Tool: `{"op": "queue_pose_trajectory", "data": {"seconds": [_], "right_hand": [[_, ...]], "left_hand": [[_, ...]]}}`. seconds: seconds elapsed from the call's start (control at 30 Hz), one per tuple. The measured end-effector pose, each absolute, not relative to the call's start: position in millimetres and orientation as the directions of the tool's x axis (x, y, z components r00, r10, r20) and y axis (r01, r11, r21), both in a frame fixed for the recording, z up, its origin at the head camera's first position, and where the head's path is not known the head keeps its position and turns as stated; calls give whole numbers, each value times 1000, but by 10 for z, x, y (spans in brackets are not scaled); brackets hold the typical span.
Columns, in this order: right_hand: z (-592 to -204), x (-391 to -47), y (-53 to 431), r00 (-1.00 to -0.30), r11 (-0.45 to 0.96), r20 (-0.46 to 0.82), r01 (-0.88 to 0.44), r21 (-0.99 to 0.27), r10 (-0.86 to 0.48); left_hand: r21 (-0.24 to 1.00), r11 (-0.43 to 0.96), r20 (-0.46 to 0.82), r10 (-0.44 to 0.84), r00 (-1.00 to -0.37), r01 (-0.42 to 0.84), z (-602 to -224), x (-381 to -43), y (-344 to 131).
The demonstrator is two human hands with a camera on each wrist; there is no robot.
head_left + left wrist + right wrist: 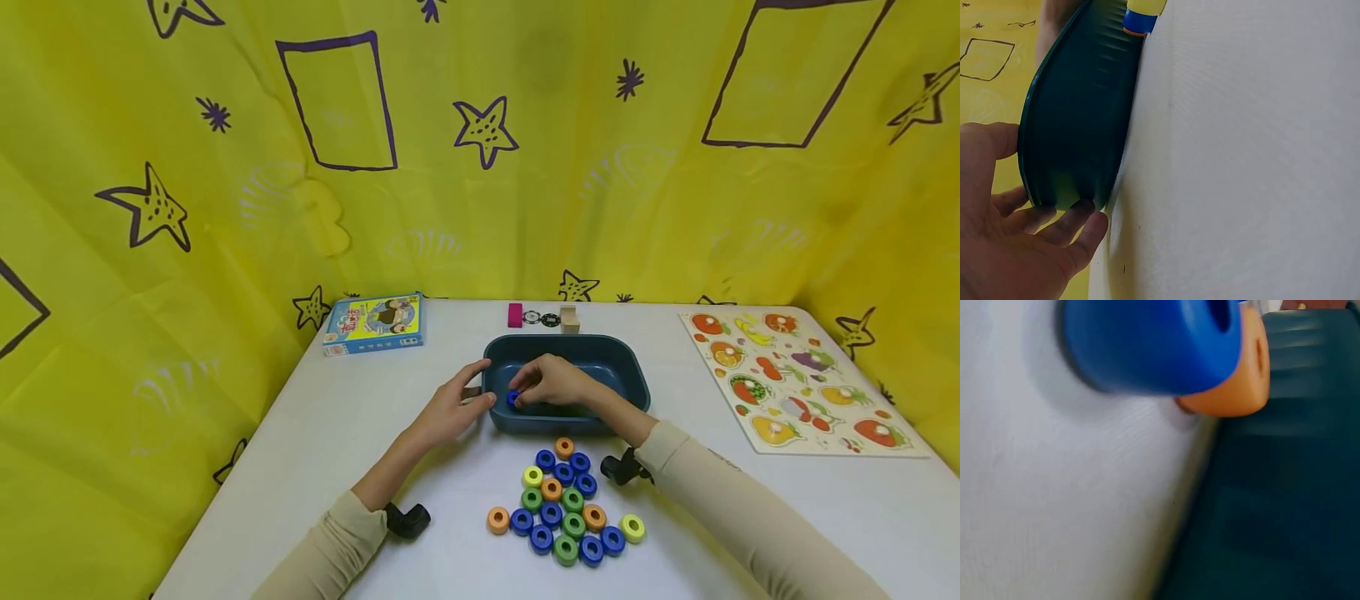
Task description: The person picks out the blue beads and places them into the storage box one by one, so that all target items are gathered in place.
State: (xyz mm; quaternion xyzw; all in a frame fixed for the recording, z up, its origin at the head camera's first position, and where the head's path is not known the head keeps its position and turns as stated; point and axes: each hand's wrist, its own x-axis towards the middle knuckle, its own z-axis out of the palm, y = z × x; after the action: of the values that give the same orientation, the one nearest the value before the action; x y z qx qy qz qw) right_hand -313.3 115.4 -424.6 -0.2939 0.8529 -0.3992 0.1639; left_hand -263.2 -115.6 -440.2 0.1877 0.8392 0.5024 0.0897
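Observation:
A dark teal rectangular bin (566, 425) stands on the white table. Inside its left end, my right hand (558, 381) pinches a small blue ring bead (512, 399) between thumb and fingertips. My left hand (448, 410) rests against the bin's left end, fingers spread over the end wall and rim; the left wrist view shows these fingers (1075, 222) on the bin wall. In front of the bin lie several blue, green, orange and yellow ring beads (573, 525). The right wrist view shows a blue bead (1141, 350) and an orange bead (1232, 387) beside the bin, with the right hand out of view.
A fruit puzzle board (806, 383) lies at the right. At the back left is a blue boxed game (375, 325). Behind the bin are a pink block (515, 315), round chips (551, 320) and a wooden piece (570, 320). A yellow curtain (420, 200) hangs behind the table.

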Motion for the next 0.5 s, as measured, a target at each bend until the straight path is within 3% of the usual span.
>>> {"op": "queue_pose_trajectory", "data": {"seconds": [0.17,0.33,0.5], "right_hand": [[-4143,-2996,1282,-820,497,58,-400,-770,-570],[-3892,-2561,1556,-820,457,166,-460,-761,-548],[-3908,-2089,1853,-822,419,128,-409,-811,-555]], "left_hand": [[875,432,28,400,-916,216,-4407,-2624,-1136],[868,450,28,381,-924,212,-4403,-2618,-1117],[865,457,32,364,-931,209,-4385,-2611,-1127]]}}
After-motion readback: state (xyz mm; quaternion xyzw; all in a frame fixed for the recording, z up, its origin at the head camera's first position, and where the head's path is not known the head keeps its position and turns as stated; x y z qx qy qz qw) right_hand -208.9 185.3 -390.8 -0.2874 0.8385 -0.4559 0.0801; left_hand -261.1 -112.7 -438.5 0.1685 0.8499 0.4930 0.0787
